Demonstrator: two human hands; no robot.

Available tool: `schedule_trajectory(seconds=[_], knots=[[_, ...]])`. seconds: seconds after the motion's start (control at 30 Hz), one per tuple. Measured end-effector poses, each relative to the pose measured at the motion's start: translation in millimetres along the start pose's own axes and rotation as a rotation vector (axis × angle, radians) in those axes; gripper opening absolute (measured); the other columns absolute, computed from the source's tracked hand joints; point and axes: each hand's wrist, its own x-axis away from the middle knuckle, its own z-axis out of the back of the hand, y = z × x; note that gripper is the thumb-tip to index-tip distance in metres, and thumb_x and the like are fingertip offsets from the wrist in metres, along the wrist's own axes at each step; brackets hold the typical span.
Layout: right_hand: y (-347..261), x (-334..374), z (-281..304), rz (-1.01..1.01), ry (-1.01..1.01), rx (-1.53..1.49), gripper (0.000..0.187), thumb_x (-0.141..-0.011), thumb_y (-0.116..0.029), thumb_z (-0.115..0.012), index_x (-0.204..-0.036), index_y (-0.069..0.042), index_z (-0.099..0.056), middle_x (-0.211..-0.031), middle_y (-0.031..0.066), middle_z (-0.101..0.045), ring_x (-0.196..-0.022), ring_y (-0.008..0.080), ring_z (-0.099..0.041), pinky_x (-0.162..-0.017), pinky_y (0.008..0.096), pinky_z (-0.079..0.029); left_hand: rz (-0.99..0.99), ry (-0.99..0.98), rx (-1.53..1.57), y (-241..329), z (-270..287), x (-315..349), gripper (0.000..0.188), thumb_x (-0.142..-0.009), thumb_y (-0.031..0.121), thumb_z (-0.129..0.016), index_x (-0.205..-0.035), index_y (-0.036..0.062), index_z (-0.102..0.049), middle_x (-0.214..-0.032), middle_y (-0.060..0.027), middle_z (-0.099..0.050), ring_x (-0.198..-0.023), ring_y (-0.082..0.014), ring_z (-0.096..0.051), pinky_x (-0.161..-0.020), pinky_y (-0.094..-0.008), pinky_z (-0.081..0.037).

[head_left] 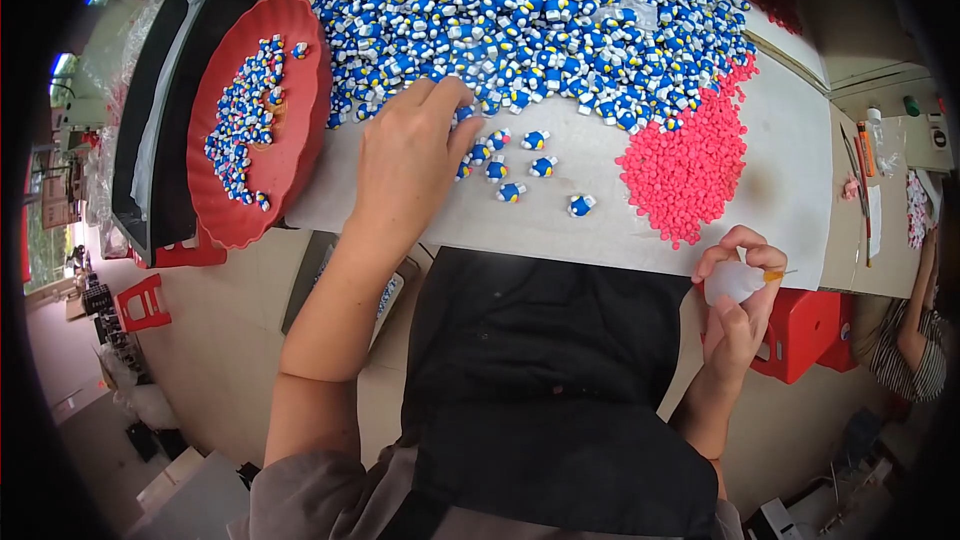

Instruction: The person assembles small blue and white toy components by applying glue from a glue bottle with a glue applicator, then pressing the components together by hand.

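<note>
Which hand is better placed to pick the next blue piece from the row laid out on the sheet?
Left. The left hand already rests at the edge of the blue pile, touching the loose blue pieces. The right hand is off the table edge, holding a small glue bottle.

Her left hand [410, 155] rests palm-down at the edge of a big heap of blue-and-white figurines [540, 15] on the desk [790, 170]; the right hand [738, 315] grips a small squeeze bottle [735, 280] beside pink beads [685, 175].

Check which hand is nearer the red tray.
Left. The left hand rests at the blue pile's edge, just right of the red tray; the right hand holds a small bottle far across.
</note>
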Motion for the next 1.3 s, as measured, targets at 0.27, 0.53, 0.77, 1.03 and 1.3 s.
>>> schedule_trajectory(seconds=[0.27,0.53,0.77,1.03,1.3], knots=[[-13,0,3,-0.035,-0.041,0.076,0.033,-0.073,-0.01,-0.049,-0.103,0.003,-0.042,-0.1,0.0135,-0.037,-0.085,0.024,-0.05,-0.068,0.0339,-0.047,0.003,0.066,0.696,14,-7,0,0.031,-0.069,-0.004,-0.057,-0.097,0.0076,-0.056,-0.076,-0.0044,-0.053,-0.066,-0.0115,-0.053,-0.059,-0.0218,-0.042],[-6,1,23,0.094,-0.046,0.023,0.048,-0.075,-0.011,-0.052,-0.117,0.002,-0.036,-0.094,0.0131,-0.045,-0.073,0.0226,-0.052,-0.059,0.0308,-0.046,0.281,-0.306,1.456,83,-45,17,0.021,-0.071,-0.009,-0.056,-0.091,-0.0014,-0.056,-0.088,-0.0052,-0.056,-0.076,-0.0055,-0.051,-0.066,-0.0175,-0.041],[0,0,31,0.166,0.299,-0.116,0.036,-0.06,-0.01,-0.07,-0.085,-0.006,-0.044,-0.085,0.0119,-0.049,-0.067,0.0147,-0.049,-0.061,0.0246,-0.041,0.379,-0.405,1.556,106,-63,23,0.026,-0.077,-0.001,-0.051,-0.103,-0.0031,-0.052,-0.097,-0.0134,-0.056,-0.085,-0.0127,-0.054,-0.075,-0.0236,-0.044],[-3,4,36,0.366,0.158,0.207,0.041,-0.058,-0.019,-0.076,-0.084,-0.007,-0.047,-0.082,0.0086,-0.049,-0.065,0.0137,-0.048,-0.058,0.0237,-0.039,0.277,-0.427,1.59,104,-71,32,0.025,-0.075,-0.006,-0.052,-0.1,-0.0034,-0.054,-0.099,-0.0116,-0.056,-0.09,-0.0133,-0.054,-0.078,-0.0228,-0.043],[-2,3,32,0.425,0.098,0.279,0.039,-0.057,-0.015,-0.076,-0.084,-0.007,-0.048,-0.082,0.0097,-0.05,-0.062,0.0136,-0.051,-0.054,0.0214,-0.039,0.195,-0.392,1.588,101,-73,34,0.026,-0.074,-0.008,-0.052,-0.1,-0.0041,-0.053,-0.103,-0.0123,-0.052,-0.093,-0.0148,-0.052,-0.077,-0.0226,-0.043]])
